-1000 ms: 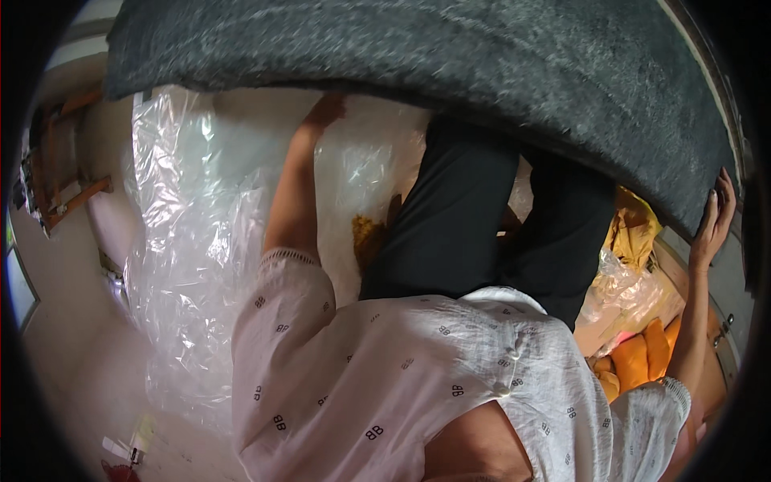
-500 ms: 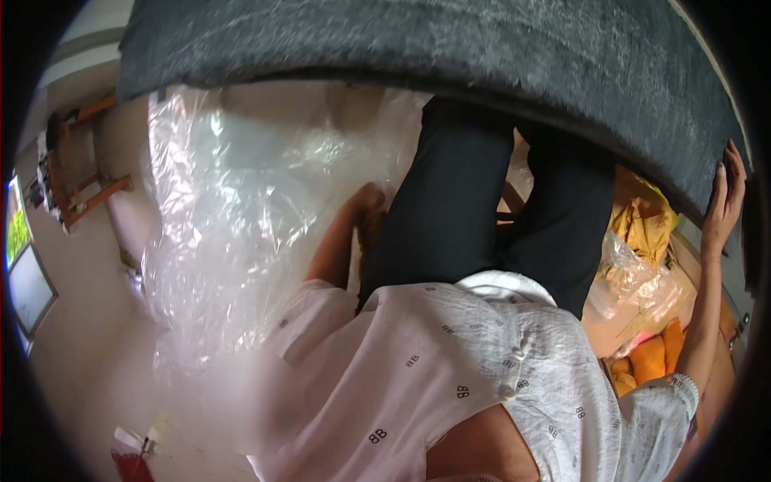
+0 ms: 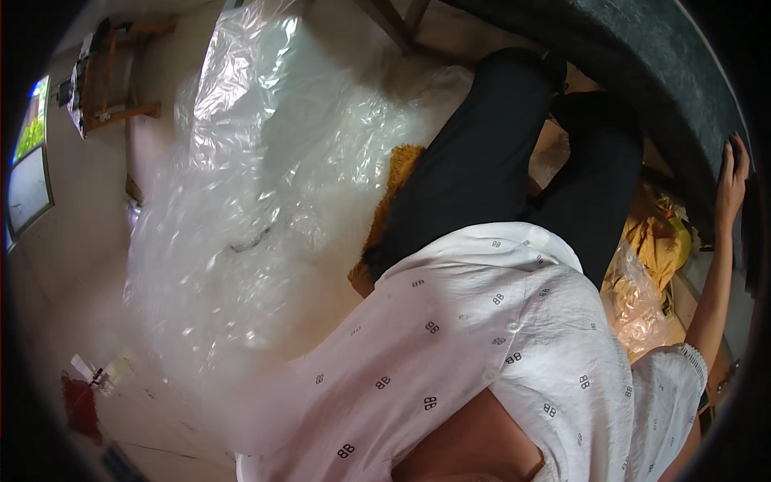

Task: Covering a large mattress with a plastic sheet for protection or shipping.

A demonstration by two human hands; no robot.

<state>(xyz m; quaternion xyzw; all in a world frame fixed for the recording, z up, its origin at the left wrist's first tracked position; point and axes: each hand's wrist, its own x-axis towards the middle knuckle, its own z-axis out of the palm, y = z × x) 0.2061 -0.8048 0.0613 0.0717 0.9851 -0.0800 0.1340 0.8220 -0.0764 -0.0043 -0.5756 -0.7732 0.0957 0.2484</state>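
My right hand lies at the far right against the edge of the dark grey table. Its fingers are stretched out over the dark surface and grip nothing that I can see. My left hand is out of view, and the white printed shirt covers most of that arm's side. Beside my left thigh shows a fuzzy golden-brown cloth or cushion. To its left a large crumpled sheet of clear plastic spreads over the floor.
Right of my legs lie yellow cloth and crumpled clear plastic. A wooden stand is at the far left near a window. A dark red object lies low on the left. Table legs stand ahead.
The view has swung left, so the table has shifted to the upper right and more plastic shows. My left hand, earlier beside the left thigh, has gone from view. My right hand stays at the table edge.
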